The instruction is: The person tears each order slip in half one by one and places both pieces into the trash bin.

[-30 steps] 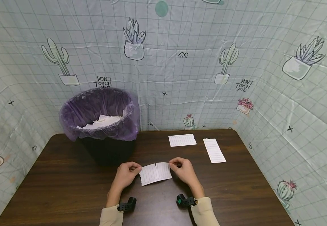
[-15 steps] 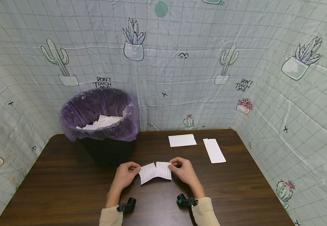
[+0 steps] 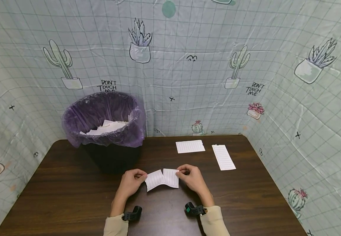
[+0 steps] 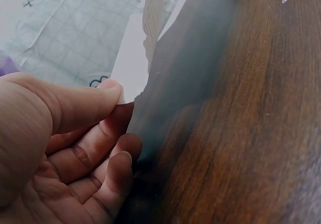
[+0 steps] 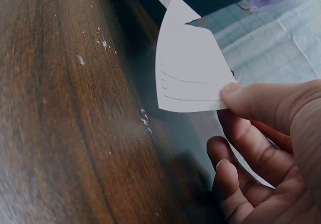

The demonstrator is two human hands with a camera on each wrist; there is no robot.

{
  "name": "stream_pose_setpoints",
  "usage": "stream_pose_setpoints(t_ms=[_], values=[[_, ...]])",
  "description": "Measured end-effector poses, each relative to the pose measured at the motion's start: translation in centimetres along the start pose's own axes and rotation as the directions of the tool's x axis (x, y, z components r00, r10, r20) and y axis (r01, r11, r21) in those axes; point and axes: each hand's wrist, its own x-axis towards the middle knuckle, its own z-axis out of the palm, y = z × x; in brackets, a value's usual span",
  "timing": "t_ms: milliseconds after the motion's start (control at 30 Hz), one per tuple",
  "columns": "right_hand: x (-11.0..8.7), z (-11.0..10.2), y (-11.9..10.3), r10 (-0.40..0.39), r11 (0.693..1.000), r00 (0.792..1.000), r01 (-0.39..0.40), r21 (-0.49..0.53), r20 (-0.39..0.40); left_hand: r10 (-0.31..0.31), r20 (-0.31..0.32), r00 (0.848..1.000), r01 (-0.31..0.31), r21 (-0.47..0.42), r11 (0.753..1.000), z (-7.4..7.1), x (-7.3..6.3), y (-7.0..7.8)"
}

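Note:
Between my hands is a white lined paper sheet (image 3: 170, 178), bent in the middle, with a tear running down from its far edge. My left hand (image 3: 131, 183) pinches its ragged left end between thumb and fingers. On the opposite side, my right hand (image 3: 192, 178) pinches the upper right corner. In the right wrist view the paper (image 5: 190, 66) curves upward and its slit shows near the top. The left wrist view shows the rough torn edge of the paper (image 4: 133, 58) close to the thumb. Its lower edge arches toward the middle.
A black bin (image 3: 111, 157) lined with a purple bag (image 3: 79, 137) stands at the back left, holding several paper pieces (image 3: 108, 127). Two more lined sheets lie at the back right: a sideways sheet (image 3: 190, 146) and an upright sheet (image 3: 223, 157). A patterned cloth (image 3: 170, 82) surrounds the brown table (image 3: 247, 203).
The paper has gone from nearly flat to bent at the middle, and the slit in its far edge has widened. Both hands stay nearly in place, still pinching it.

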Motion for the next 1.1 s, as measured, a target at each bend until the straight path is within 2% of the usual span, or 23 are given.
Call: stream_pose_setpoints(t_ms=[367,1100], values=[[-0.02,-0.08,-0.21,0.028,1.000,1.000,-0.028,-0.001,0.014,0.005,-0.005,1.000,-0.005,-0.009,1.000,-0.10,0.07,0.01],[-0.02,0.07,0.07,0.017,1.000,1.000,-0.017,-0.008,0.008,0.014,-0.009,1.000,-0.014,-0.016,1.000,-0.20,0.05,-0.07]])
